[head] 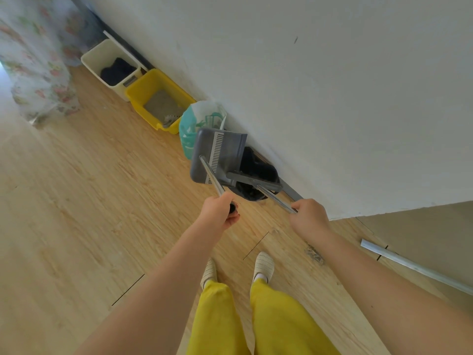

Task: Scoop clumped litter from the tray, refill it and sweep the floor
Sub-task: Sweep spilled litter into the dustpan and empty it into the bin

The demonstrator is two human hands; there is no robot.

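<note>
A person's left hand (220, 210) grips the dustpan (217, 156) pole; the right hand (308, 217) grips the broom (256, 172) pole. Both look light, rigid, best held near the pole tops.

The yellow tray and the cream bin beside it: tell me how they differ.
The yellow tray is bright yellow; the cream bin is off-white. The tray holds grey litter with a scoop at its near end; the bin holds something dark, hard to identify. The tray lies nearer the plastic bag; the bin lies nearer the floral curtain. Both are open-topped, rectangular and set along the wall.
</note>
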